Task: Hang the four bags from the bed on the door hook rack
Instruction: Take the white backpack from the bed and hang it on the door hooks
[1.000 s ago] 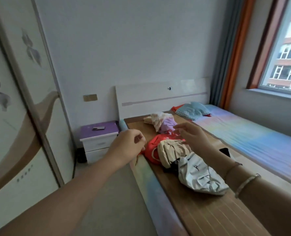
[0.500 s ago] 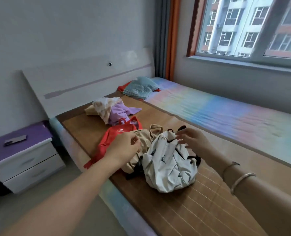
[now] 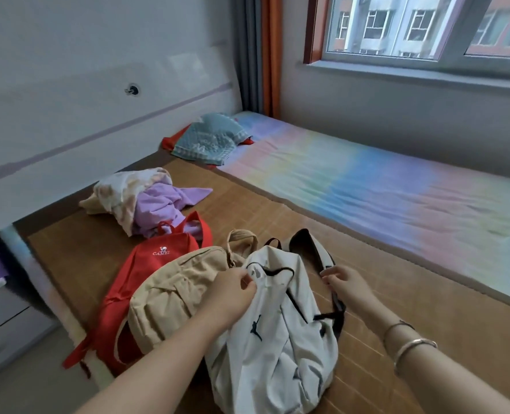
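A: From the head camera, where are the bags?

B: On the bed (image 3: 427, 339), on its woven brown mat near the left edge. I count three for certain: a white backpack (image 3: 273, 333) nearest the camera, a beige backpack (image 3: 176, 291) touching its left side, and a red bag (image 3: 146, 264) partly under the beige one. A fourth I cannot make out.

A: Anything inside them?

B: All three lie slack and flattened. Whether any is open, or holds anything, I cannot tell.

A: Which way do they point?

B: The white backpack's long axis runs from the near edge of the frame away toward the headboard (image 3: 98, 115), top end far, with its black shoulder strap (image 3: 313, 249) looping up at that far end. The beige one lies aslant, top toward the upper right. The red bag's handles point toward the headboard.

A: And the hands?

B: The left hand (image 3: 233, 294) is closed, pinching the white fabric near the top of the white backpack. The right hand (image 3: 349, 283) has its fingers curled around the black strap on the bag's right side. Two bangles (image 3: 409, 345) sit on that wrist.

A: What else is on the bed?

B: One heap of cream and purple clothes (image 3: 140, 198) beyond the red bag, and one teal pillow (image 3: 209, 138) by the headboard, well apart from the bags.
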`<state>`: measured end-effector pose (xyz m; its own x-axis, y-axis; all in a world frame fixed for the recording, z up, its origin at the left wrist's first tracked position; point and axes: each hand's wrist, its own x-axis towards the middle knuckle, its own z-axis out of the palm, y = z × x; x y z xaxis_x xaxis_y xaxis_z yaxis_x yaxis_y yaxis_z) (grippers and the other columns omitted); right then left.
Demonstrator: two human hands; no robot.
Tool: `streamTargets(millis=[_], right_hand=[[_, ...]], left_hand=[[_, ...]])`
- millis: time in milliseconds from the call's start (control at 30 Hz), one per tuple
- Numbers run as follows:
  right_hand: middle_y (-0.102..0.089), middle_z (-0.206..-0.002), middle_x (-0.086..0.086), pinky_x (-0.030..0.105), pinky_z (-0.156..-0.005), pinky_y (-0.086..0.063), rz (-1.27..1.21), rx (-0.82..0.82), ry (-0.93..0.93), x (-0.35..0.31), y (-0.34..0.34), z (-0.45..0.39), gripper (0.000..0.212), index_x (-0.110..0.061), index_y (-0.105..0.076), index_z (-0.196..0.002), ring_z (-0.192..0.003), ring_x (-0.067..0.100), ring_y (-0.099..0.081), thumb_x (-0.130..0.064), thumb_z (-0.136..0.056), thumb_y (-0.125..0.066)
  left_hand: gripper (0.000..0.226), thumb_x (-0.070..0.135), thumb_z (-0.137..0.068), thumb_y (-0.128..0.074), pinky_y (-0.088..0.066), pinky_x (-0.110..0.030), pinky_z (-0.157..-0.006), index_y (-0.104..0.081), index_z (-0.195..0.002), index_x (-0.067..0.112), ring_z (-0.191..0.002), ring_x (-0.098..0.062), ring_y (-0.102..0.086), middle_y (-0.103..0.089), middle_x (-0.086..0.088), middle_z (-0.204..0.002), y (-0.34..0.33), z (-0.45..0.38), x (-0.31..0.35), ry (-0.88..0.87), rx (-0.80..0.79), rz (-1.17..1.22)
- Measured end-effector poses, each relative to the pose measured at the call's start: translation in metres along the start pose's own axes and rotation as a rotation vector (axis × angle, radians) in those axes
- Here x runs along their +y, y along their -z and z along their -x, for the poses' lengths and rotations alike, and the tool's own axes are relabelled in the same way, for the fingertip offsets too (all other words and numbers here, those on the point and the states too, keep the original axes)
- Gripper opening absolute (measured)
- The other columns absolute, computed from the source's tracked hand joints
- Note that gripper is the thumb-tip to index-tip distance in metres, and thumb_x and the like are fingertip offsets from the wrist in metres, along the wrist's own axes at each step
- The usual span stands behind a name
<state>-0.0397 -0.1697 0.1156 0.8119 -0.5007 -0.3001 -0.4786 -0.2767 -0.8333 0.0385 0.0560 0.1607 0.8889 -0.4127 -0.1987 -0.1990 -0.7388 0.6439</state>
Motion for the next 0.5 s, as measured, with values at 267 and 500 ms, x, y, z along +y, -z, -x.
streamTargets(millis=[267, 500], right_hand=[[-0.066, -0.100, 0.012, 0.027, -0.047, -0.044, 0.098, -0.112, -0.039, 0.017, -0.053, -0.129, 0.033, -0.016, -0.060, -0.112, -0.049, 0.011, -0.057, -0.013, -0.087, -0.039], [-0.057, -0.080, -0.007, 0.009, -0.037, -0.029, 0.187, -0.233, -0.083, 0.057, -0.104, -0.203, 0.040, -0.012, -0.056, -0.123, -0.040, 0.000, -0.047, -0.010, -0.087, -0.042]], left_hand=[[0.018, 0.019, -0.087, -0.048, -0.045, -0.029, -0.070, -0.064, -0.094, 0.018, -0.080, -0.015, -0.053, -0.058, -0.002, -0.100, -0.049, -0.131, -0.038, 0.101, -0.037, 0.006], [0.032, 0.019, -0.089, -0.045, -0.035, -0.032, -0.107, -0.066, -0.111, 0.026, -0.126, -0.025, -0.045, -0.048, -0.006, -0.134, -0.102, -0.192, -0.081, 0.217, -0.238, -0.048]])
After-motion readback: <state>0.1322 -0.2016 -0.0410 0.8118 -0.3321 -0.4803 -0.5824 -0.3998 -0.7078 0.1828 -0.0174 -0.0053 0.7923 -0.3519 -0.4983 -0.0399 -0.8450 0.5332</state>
